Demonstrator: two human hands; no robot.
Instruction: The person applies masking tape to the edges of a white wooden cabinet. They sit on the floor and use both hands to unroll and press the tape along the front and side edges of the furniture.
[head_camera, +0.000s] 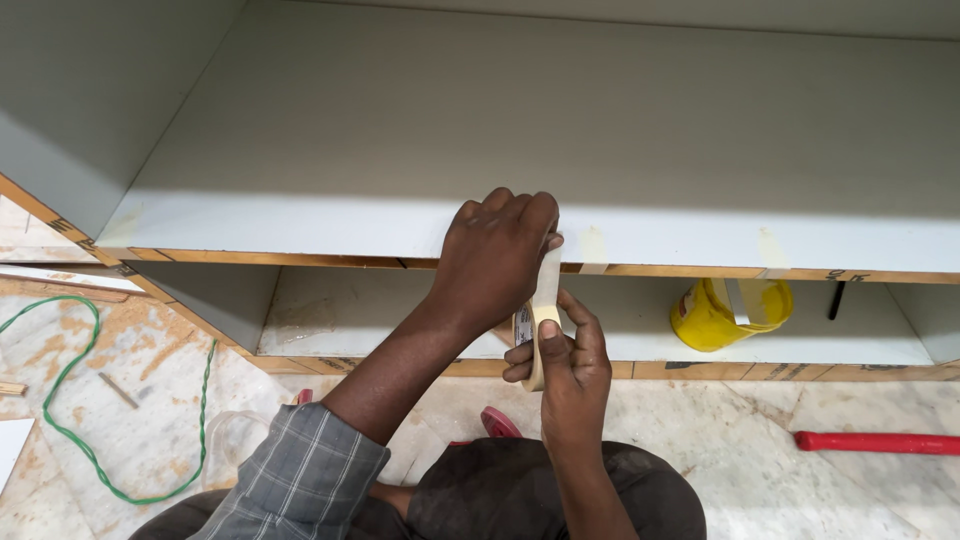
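A: Where the lower compartment opens at its right end, yellow tub (728, 313) lies tipped on the lower shelf, pale tape strip across its mouth. Label on its side, too small to tell more.

B: Other tape?

A: Two short pale strips (593, 248) stuck over the front edge of the upper shelf (300, 215), right of the hands.

B: Roll?

A: Masking tape roll (532, 345), cream, printed core, at mid front edge, just below the upper shelf. Right hand (562, 372) holds it, fingers curled narrow round the rim, thumb on top.

B: Left?

A: Left hand (497, 255) closed over the free tape end, pressing it on the shelf's front edge. Tape runs taut from roll to those fingers.

B: Floor?

A: Red handle (876, 442) right, green cord (70, 385) left.
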